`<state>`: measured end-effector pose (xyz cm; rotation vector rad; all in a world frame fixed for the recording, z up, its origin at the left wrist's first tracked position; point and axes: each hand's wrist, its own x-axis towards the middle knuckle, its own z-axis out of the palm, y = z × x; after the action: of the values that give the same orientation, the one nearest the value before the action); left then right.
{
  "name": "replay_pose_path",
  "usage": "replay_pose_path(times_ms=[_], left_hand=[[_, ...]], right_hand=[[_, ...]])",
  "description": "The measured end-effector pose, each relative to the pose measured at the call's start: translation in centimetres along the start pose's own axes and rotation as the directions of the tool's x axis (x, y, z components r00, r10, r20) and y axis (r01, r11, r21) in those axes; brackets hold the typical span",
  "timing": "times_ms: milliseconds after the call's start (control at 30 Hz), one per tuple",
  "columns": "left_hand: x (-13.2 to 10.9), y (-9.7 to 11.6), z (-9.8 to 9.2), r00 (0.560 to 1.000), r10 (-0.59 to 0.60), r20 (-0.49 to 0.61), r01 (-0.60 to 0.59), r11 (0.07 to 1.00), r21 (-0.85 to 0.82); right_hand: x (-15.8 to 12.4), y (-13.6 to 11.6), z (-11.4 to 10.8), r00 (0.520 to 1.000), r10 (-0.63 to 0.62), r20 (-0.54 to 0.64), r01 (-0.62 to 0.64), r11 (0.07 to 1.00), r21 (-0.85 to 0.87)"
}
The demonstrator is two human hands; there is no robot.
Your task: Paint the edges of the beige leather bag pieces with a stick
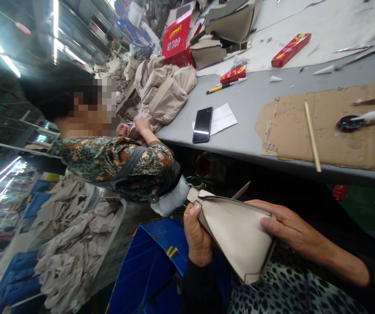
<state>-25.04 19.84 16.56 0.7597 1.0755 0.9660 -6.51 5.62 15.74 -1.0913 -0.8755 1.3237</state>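
Observation:
A beige leather-like bag piece (pixel 239 229) with dark edges is held up between my two hands, over my lap. My left hand (pixel 196 231) pinches its narrow end, thumb on top, where a short strap tab shows. At the wider end my right hand (pixel 285 224) grips the edge, with the thumb on the near face and the fingers mostly hidden behind. A thin strip (pixel 241 190) sticks out beyond the piece's far edge. Loose threads hang at its lower corner.
A worktable (pixel 236 146) bears a phone (pixel 202 124), paper, a red box (pixel 177 40), cardboard (pixel 285 131) with a wooden stick (pixel 312 137) and a black glue dish (pixel 350 124). A co-worker (pixel 115 161) handles beige fabric at left. A blue bin (pixel 148 257) stands beside my left arm.

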Motion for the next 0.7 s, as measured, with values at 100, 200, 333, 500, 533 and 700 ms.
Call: replay_pose_path(times_ms=[100,200,333,500,533,700], left_hand=[[-0.1,0.1,0.1,0.998,-0.049,-0.030,0.048,0.999,-0.014],[-0.1,0.3,0.3,0.998,-0.048,-0.045,0.047,0.999,-0.013],[-0.1,0.5,0.5,0.999,-0.047,-0.018,0.047,0.999,-0.016],[-0.7,1.1,1.1,0.999,-0.032,0.004,0.032,0.999,0.001],[-1.0,1.4,1.2,1.000,-0.019,0.003,0.019,1.000,0.014],[-2.1,3.4,1.5,0.995,0.066,0.069,-0.071,0.994,0.085]], right_hand=[[0.0,0.0,0.0,1.000,-0.010,-0.007,0.010,1.000,-0.005],[0.0,0.0,0.0,1.000,-0.007,-0.019,0.007,1.000,-0.009],[0.0,0.0,0.0,0.999,0.012,-0.033,-0.012,1.000,-0.006],[0.0,-0.5,-0.1,0.999,0.017,-0.044,-0.017,1.000,0.010],[-0.1,-0.6,-0.1,0.999,0.011,-0.043,-0.011,1.000,0.006],[-0.5,-1.3,-0.9,0.997,-0.076,0.003,0.076,0.997,-0.034]])
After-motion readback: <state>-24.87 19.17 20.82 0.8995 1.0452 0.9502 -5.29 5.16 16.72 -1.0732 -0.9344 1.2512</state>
